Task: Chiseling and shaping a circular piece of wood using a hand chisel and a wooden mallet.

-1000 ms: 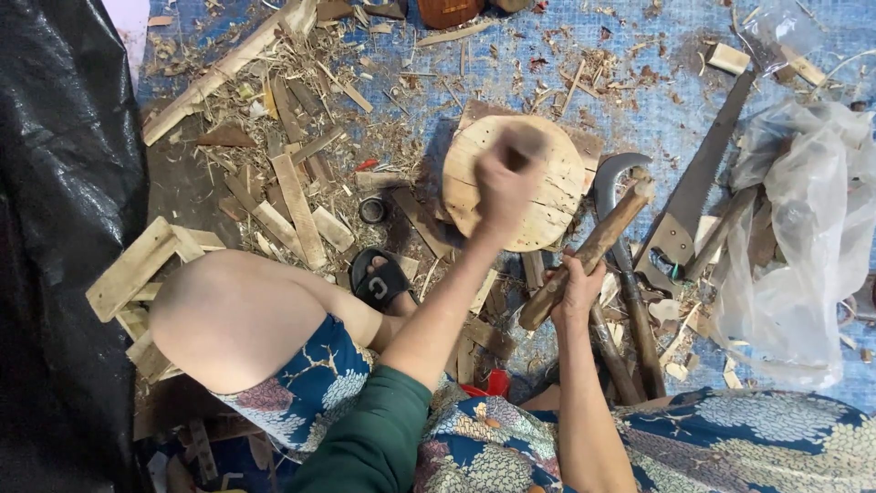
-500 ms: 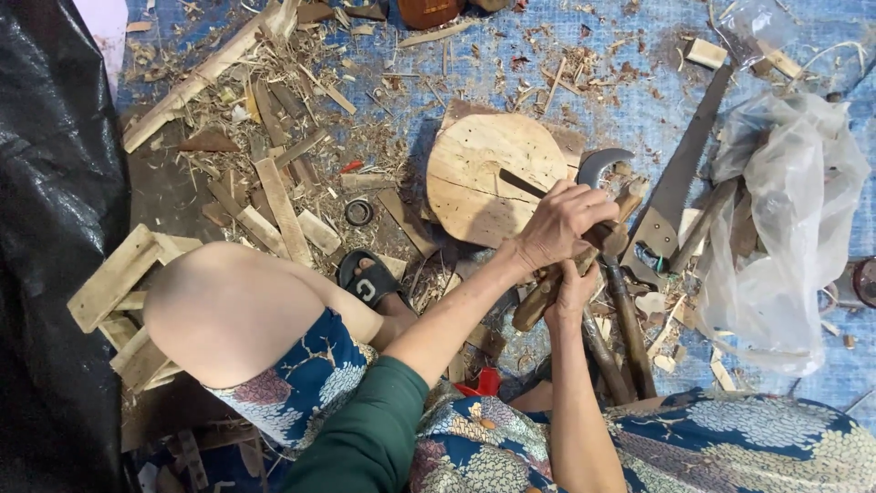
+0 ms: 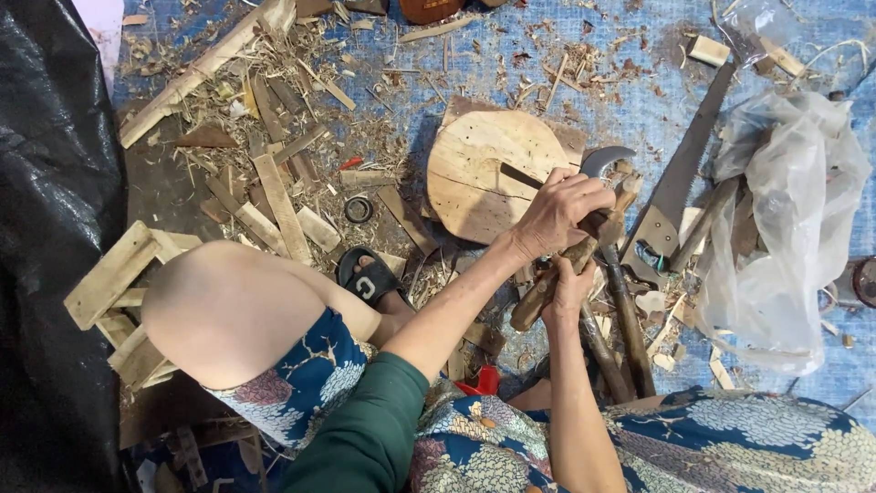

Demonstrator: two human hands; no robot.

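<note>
Change: a second ago my left hand [image 3: 558, 212] pressed on the round wooden block [image 3: 488, 173]; now it has come off and wraps the tool handle [image 3: 558, 274] just right of the block.
Right hand [image 3: 568, 290]: closed round the same handle, lower down.
Meaning: I judge both hands now steady the tool.
Tool head: curved blade [image 3: 602, 160] at the block's right edge.
Hidden: my fingers cover the handle's middle; the saw [image 3: 680, 183] runs under plastic bags [image 3: 785, 219].
</note>
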